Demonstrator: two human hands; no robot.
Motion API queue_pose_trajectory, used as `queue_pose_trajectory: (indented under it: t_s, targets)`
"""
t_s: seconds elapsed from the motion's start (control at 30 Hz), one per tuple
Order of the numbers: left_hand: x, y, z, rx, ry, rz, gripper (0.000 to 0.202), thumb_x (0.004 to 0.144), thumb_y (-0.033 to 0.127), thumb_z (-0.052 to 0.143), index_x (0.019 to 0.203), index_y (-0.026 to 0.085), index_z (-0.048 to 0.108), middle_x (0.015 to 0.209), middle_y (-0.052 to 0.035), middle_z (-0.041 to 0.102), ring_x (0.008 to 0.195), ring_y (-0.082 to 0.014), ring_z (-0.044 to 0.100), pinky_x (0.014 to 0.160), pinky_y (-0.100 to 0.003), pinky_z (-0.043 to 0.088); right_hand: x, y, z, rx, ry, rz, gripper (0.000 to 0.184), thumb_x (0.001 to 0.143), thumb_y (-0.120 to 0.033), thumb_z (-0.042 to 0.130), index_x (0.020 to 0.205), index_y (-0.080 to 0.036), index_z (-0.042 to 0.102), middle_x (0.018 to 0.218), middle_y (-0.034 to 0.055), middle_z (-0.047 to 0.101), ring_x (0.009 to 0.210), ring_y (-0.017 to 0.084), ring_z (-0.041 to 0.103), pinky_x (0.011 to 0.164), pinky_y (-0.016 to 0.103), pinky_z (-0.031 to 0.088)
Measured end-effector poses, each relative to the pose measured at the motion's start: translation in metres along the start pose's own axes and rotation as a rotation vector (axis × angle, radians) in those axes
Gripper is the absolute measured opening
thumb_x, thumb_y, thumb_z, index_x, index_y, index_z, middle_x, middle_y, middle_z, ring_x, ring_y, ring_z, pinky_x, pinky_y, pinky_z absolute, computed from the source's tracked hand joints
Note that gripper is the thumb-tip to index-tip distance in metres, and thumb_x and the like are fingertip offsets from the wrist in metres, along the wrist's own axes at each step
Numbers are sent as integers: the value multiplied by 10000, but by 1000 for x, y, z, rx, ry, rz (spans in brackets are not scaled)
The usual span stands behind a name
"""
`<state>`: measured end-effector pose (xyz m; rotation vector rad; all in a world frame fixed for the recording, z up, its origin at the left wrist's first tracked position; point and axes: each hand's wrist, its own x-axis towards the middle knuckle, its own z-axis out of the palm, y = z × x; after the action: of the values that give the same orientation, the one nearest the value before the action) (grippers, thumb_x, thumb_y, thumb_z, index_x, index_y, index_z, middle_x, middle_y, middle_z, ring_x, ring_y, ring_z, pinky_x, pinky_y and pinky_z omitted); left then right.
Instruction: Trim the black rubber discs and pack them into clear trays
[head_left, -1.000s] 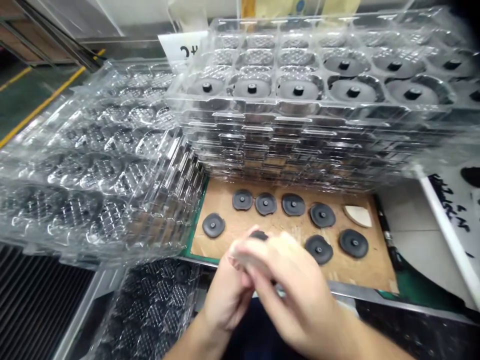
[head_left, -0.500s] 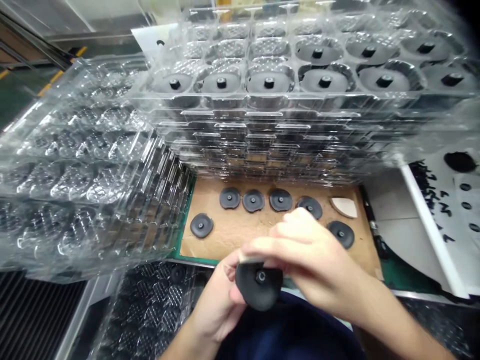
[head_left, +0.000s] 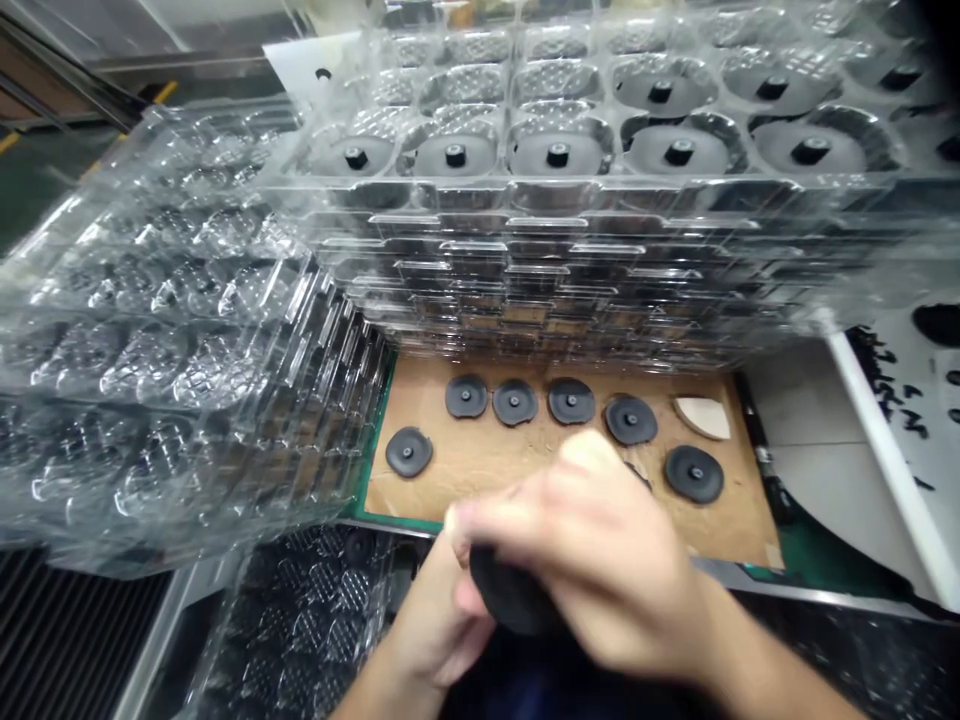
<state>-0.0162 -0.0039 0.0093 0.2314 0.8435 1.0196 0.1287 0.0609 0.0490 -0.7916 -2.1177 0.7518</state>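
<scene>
Head view: black disc (head_left: 514, 598) low between both hands; left hand (head_left: 439, 600) pinching its edge; right hand (head_left: 611, 545) curled over top, blurred, cannot tell its grip; half second ago central stub showed, now hidden, likely mid-handling; beyond, loose discs (head_left: 571, 403) on brown board (head_left: 480, 475), clear tray stack (head_left: 525, 290) behind
</scene>
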Motion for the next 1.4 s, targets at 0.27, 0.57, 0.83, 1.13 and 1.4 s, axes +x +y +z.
queue_pose_trajectory:
  t_s: [0.27,0.57,0.83,1.13,1.4]
  targets:
    - [3,5,-22,-156,124,91,622,559,444,778,1129,237,643,1265,-103,600,1035,-275,628,851,-315,526,-59,74,65,-56,-102,602,269,877,-263,468,1024,-195,683,874,60,699,772,184,660,687,292,535]
    - [5,5,-28,-202,213,171,489,697,344,729,1146,193,610,1253,-119,606,1146,-281,566,930,-345,500,-96,62,97,-260,-65,544,326,850,-221,529,1163,-177,608,1164,163,561,953,267,569,812,474,495]
    - [1,3,-25,-190,193,192,548,685,322,746,1194,204,582,1246,-127,604,1116,-283,584,983,-415,459,-44,65,72,-159,19,520,243,892,-221,485,1103,-159,588,988,90,654,852,193,631,748,330,526]
    - [-1,-2,-12,-73,167,126,482,653,229,774,1113,211,632,1091,-76,679,992,-211,631,829,-249,518,2,-31,25,170,-138,280,193,870,-91,484,977,-156,632,827,20,641,749,109,604,681,198,480]
    - [-4,3,-5,-40,127,101,514,537,199,841,1026,223,685,1015,-52,706,919,-202,653,834,-256,513,-6,-30,21,185,-40,208,211,872,-89,466,1011,-139,616,825,39,637,736,123,587,691,219,493]
